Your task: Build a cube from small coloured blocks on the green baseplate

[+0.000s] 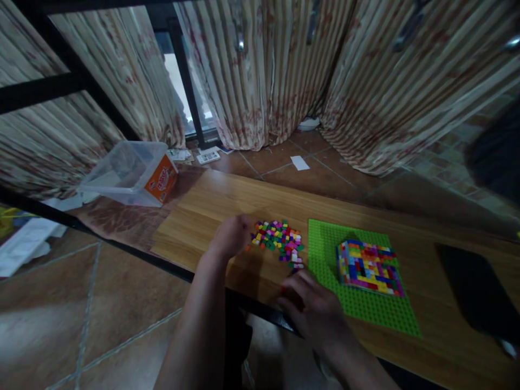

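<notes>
A loose pile of small toy bricks [278, 235] in many colours lies on the wooden table. At the pile's left edge is my left hand [233, 237], its fingers curled in; whatever they hold, if anything, is hidden. My right hand [312, 300] is below the pile near the table's front edge, with thumb and fingers closed around a small red brick [283, 290], mostly covered by the fingers. Right of the pile, a green baseplate [325, 238] carries a block-shaped build of multicoloured bricks [369, 268].
The wooden table [203, 208] has a dark front edge. A clear plastic box [130, 173] with an orange label stands at the far left. To the right lies a black flat object [475, 287]. Striped curtains [264, 70] hang behind, and a white paper [299, 162] rests on the tiled floor.
</notes>
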Available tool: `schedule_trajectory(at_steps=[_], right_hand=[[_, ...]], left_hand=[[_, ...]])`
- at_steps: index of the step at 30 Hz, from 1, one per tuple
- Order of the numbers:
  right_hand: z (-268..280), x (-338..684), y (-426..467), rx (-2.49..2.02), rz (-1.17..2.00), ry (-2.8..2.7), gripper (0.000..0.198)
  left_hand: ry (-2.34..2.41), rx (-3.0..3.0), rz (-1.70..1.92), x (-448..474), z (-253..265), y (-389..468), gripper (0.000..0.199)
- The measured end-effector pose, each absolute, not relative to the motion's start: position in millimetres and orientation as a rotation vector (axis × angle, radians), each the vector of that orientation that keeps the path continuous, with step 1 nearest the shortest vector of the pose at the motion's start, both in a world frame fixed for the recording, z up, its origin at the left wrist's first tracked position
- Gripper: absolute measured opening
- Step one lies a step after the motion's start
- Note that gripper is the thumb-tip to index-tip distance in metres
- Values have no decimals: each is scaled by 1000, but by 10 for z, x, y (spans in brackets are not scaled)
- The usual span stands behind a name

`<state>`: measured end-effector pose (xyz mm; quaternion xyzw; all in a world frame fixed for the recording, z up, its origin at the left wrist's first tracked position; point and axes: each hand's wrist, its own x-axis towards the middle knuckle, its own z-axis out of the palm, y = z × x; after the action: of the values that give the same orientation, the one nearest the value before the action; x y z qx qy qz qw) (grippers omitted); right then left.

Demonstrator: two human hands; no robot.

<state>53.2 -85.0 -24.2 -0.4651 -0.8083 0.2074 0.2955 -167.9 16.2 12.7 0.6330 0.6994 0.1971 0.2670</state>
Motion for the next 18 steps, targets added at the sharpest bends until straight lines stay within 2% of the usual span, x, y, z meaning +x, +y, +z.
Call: schedule_trajectory(at_steps=[2,9,18], right_hand=[[-271,519,-846,-1264,530,-2171,3],[-340,487,-668,-1260,455,-2124,16],[-251,483,-585,-1225,542,-2049,16]], left_hand=[[1877,1719,506,-1712,117,128,21],[1595,1731,544,-1632,77,84,22],[1677,1827,423,-1477,134,78,25]])
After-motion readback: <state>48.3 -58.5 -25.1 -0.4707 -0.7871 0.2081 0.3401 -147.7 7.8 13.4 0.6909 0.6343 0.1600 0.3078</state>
